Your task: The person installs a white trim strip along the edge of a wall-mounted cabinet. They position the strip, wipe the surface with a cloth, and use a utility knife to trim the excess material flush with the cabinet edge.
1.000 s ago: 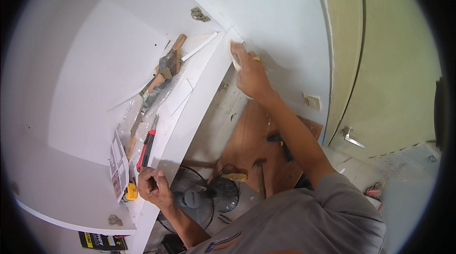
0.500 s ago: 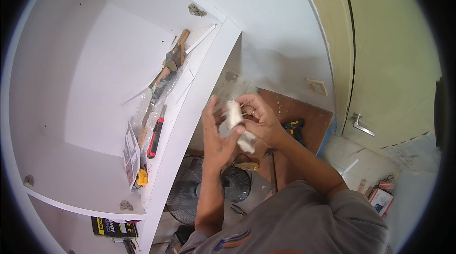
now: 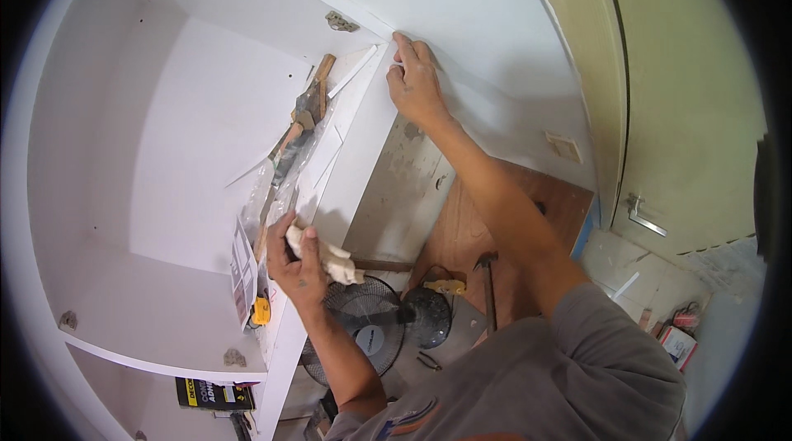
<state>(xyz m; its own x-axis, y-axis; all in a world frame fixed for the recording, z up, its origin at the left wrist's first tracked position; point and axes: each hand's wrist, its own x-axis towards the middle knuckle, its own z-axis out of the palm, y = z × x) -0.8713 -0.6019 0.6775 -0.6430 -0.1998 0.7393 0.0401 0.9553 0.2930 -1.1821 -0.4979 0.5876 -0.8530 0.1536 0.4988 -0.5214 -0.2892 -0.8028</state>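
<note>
"As you look from the left, what comes first?"

"An open white cabinet [image 3: 198, 119], its inner panels smooth and pale, with a few small dark holes. On a lower shelf lies a black packet [image 3: 216, 394] with a yellow band."

"And along the cabinet's front ledge?"

"Clutter: a printed sheet [image 3: 242, 270] leaning, a yellow tape measure [image 3: 261, 310] just beside it, then clear plastic [image 3: 258, 187] and wood scraps higher up. A metal hinge [image 3: 341, 22] is fixed near the top corner."

"Where are the hands?"

"The left hand [image 3: 299, 269] is over the ledge's edge, thumb and fingers closed around a rumpled cream wad [image 3: 328, 257] that sticks out to the right, above a fan [image 3: 367, 338]. The right hand [image 3: 418, 82] is at the upper corner, where the white front edge meets the wall [image 3: 495, 53]; its fingers are bent, fingertips at that corner. Whether they pinch anything, I can't tell."

"What about the rest of the room?"

"A hammer [image 3: 490, 288] lies by a brown board [image 3: 561, 202] down on the floor. Above the board there's a switch plate [image 3: 563, 146] on the wall. Then pale tiles [image 3: 615, 264], a yellowish door [image 3: 701, 111] with a metal handle [image 3: 646, 216], and a small red-and-white box [image 3: 678, 348] low at the far right."
</note>
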